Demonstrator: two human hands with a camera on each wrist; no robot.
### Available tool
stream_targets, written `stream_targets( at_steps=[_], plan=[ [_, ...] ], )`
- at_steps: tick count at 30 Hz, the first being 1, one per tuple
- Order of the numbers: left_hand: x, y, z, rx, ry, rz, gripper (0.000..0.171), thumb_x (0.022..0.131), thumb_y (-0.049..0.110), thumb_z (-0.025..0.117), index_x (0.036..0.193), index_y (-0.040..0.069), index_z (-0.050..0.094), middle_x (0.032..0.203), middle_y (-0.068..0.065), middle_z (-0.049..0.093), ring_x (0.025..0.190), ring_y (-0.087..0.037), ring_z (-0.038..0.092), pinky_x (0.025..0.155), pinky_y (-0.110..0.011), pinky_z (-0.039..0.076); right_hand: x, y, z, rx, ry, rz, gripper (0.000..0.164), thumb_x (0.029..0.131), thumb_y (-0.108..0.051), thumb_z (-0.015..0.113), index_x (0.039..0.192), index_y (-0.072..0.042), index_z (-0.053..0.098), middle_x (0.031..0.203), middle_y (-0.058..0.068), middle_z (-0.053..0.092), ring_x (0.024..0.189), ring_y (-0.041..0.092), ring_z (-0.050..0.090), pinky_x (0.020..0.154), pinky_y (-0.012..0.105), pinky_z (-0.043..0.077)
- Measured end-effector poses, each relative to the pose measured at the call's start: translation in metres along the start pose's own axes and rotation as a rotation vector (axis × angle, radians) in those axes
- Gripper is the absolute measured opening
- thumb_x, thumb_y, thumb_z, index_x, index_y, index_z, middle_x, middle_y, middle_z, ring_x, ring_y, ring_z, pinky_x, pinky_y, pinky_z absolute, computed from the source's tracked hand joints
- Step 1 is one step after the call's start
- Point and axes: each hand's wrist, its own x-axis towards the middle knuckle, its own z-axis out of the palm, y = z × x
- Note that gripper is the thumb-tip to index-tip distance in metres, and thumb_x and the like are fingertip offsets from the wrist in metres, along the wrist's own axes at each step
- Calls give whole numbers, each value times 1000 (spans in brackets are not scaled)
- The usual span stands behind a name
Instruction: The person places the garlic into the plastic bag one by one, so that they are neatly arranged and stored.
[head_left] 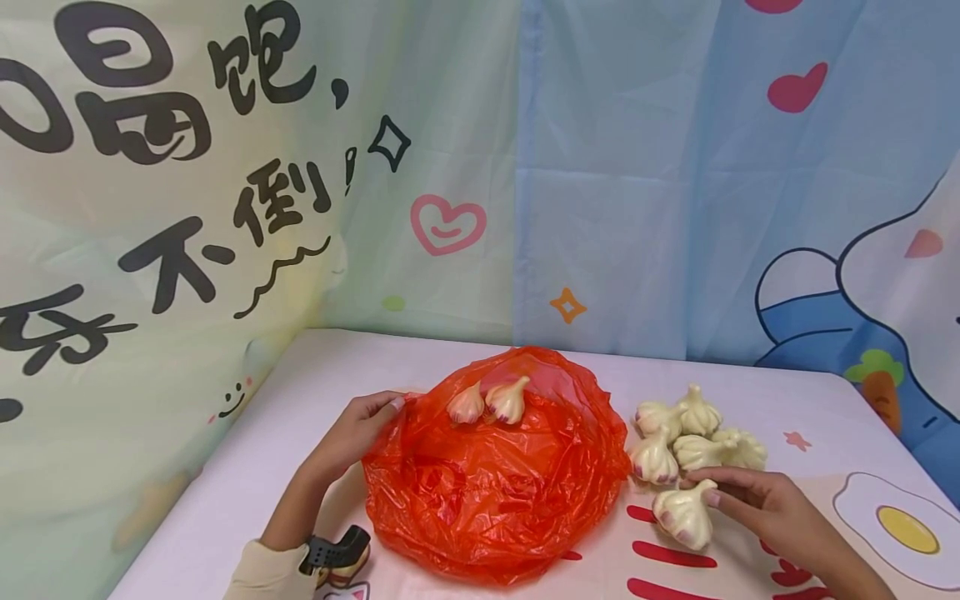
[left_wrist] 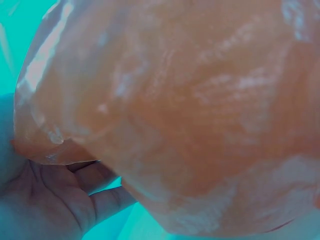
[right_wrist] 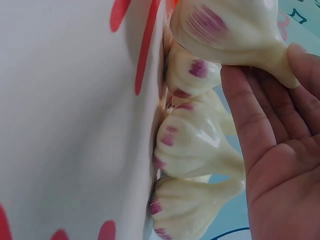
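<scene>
A red plastic bag [head_left: 495, 492] lies spread open on the table, with two garlic bulbs [head_left: 507, 401] inside near its far side. My left hand [head_left: 366, 429] pinches the bag's left rim; in the left wrist view the bag's film [left_wrist: 200, 125] covers part of the fingers. On the right, my right hand [head_left: 772, 504] holds one garlic bulb [head_left: 684, 515] by its stem, between thumb and fingers. The right wrist view shows that bulb tilted above several others. Just behind the right hand sits a pile of several garlic bulbs [head_left: 701, 450], close to the bag's right edge.
A white tabletop [head_left: 360, 358] carries a printed cloth with red strokes and a fried egg print [head_left: 903, 529]. Printed curtains [head_left: 600, 208] hang behind and to the left. The left wrist wears a black strapped device [head_left: 337, 552].
</scene>
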Motion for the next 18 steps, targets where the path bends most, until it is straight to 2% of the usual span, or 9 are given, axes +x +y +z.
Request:
stream_targets(
  at_steps=[6,11,18],
  plan=[
    [-1,0,-1,-9,-6,0,36,103,32,48,126,9,64,111,-10,67,91,-28,65,76,-38,57,0,-7,2,3,28,-63,35,92,-17,68,123,-2,65,116,9,67,98,-3,59,77,29,57],
    [-1,0,-1,-8,0,-4,35,103,31,48,124,9,65,109,-10,67,88,-28,65,75,-38,58,2,-11,4,0,45,-88,35,92,-17,68,124,-1,65,114,9,68,97,-6,58,76,29,57],
    [-1,0,-2,-10,-7,9,34,103,31,48,124,10,65,108,-10,68,89,-28,65,76,-38,57,4,-17,7,-13,45,-84,36,92,-16,68,124,0,64,115,12,67,97,1,60,76,34,57]
  ],
)
